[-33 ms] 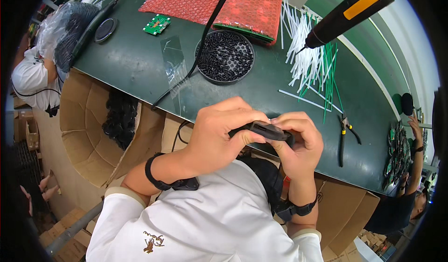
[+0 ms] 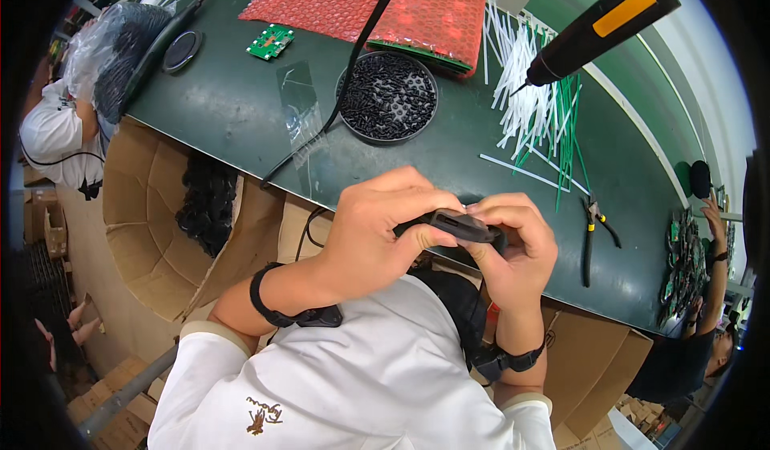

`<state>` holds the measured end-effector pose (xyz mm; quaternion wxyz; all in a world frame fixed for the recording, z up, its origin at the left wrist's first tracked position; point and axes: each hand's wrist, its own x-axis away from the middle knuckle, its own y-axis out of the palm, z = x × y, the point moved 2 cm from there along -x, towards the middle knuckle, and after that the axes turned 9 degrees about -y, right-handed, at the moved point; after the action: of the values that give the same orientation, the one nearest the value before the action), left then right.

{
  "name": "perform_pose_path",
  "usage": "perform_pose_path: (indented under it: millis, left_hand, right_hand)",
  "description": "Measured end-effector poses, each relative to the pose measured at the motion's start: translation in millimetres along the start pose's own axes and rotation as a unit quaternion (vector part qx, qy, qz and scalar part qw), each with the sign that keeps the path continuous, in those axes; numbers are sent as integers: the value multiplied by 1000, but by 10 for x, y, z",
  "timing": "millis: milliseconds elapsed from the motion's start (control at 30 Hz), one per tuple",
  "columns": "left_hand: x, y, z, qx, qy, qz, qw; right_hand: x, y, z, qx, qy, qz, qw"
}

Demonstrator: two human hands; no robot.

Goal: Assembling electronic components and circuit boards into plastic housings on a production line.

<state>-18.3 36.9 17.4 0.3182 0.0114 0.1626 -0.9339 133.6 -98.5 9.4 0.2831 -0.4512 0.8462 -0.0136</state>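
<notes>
Between my two hands, just over the table's near edge, is a black plastic housing (image 2: 463,225) with a rounded outline and a slot in the side facing me. My left hand (image 2: 369,229) grips one end, thumb below and fingers on top. At the other end my right hand (image 2: 513,240) pinches it the same way, its thumb pressed under the edge. Both sets of fingertips nearly meet along the upper rim. The far side of the housing is hidden by my fingers.
A round dish of small black parts (image 2: 387,97) stands beyond my hands. An electric screwdriver (image 2: 601,29) hangs at upper right over white and green strips (image 2: 533,101). Pliers (image 2: 591,241) lie at right. Circuit boards (image 2: 271,42) lie far left; a cardboard box (image 2: 152,209) stands below.
The hanging screwdriver has swung very slightly to the right and down. My hands keep the same grip on the housing.
</notes>
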Motion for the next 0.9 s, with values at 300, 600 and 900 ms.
perform_pose_path:
  millis: [300,600,900]
  left_hand:
    - [7,39,9,25,20,7,999]
    - [3,14,15,18,-5,-12,1000]
    - [-9,38,1,41,1,-16,999]
  right_hand:
    - [4,-14,32,2,-76,9,997]
    - [77,44,70,-66,3,52,996]
    - [60,-16,49,-50,16,20,998]
